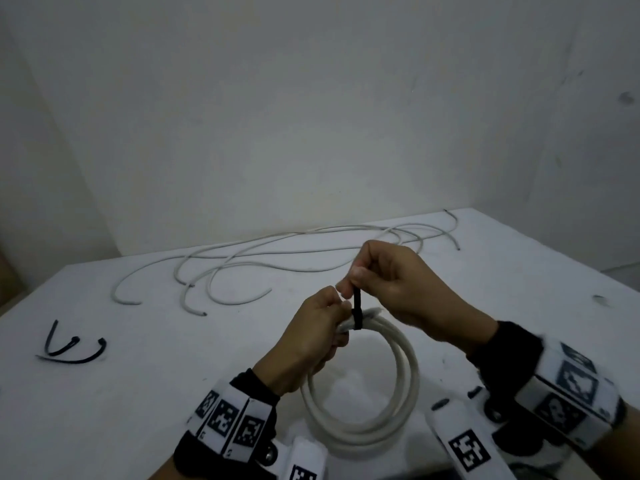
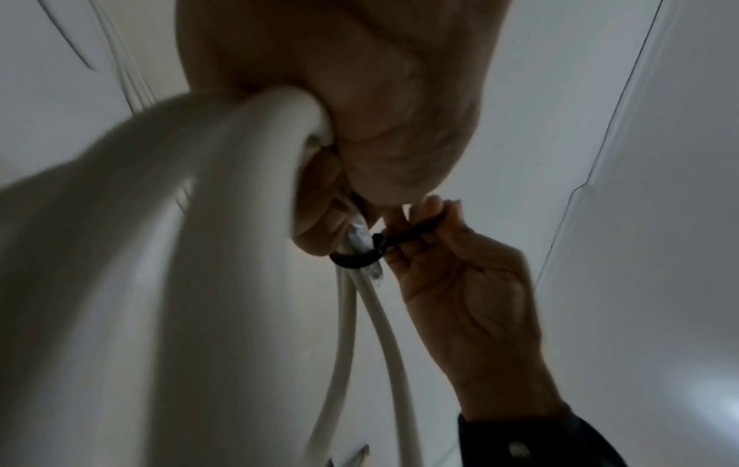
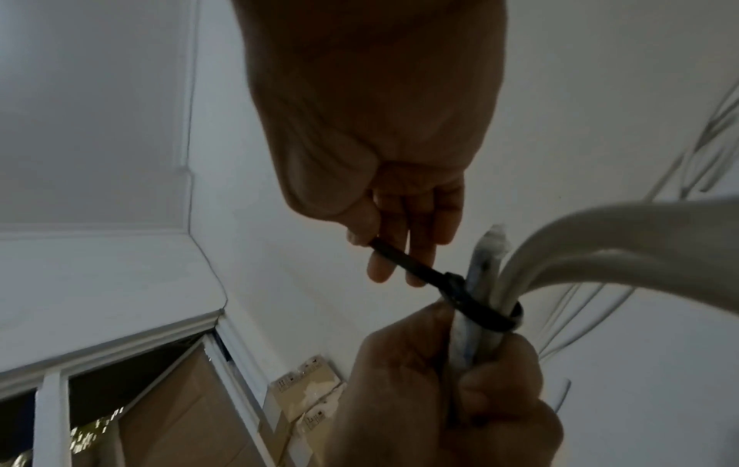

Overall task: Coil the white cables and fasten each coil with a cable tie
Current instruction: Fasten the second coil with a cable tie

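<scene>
only the head view shows spare black ties and loose cables.

**Free room and obstacles on the table**

The far side of the table is crossed by loose white cables. Spare black cable ties are laid near the left edge. Bare surface is seen between them and the held coil; the right side appears unobstructed, though blurred
</scene>
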`<control>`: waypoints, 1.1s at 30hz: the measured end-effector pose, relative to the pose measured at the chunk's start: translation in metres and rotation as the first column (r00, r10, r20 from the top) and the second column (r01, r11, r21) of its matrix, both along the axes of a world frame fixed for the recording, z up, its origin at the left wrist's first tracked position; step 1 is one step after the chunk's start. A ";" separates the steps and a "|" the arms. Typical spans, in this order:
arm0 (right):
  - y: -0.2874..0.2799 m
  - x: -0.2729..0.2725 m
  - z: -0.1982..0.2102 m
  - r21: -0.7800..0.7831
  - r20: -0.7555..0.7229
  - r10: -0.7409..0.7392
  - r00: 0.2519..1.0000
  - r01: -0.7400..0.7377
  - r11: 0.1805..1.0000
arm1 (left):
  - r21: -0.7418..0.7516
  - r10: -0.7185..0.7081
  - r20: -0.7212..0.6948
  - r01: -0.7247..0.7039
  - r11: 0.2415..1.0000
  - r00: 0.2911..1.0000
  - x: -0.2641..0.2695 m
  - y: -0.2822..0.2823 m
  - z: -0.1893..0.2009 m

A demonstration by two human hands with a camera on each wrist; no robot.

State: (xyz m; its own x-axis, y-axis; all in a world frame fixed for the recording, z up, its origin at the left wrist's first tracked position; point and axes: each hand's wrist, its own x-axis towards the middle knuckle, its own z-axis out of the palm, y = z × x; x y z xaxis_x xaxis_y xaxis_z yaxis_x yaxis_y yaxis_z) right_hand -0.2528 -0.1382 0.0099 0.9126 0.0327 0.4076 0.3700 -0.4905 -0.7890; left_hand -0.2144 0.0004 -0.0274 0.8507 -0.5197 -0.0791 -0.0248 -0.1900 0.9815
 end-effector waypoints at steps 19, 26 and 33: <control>-0.014 0.012 0.021 0.522 -0.395 0.314 0.863 -0.070 0.850 | 0.070 -0.129 0.168 0.119 0.990 0.977 -0.019 -0.006 0.001; -0.014 -0.005 0.036 0.383 -0.436 0.248 0.865 -0.071 0.921 | 0.301 -0.244 0.452 0.110 0.947 0.858 -0.013 0.004 0.020; -0.011 -0.042 0.051 0.578 -0.365 0.460 0.810 -0.191 0.794 | 0.430 -0.390 0.810 0.008 0.903 0.438 -0.024 0.034 0.046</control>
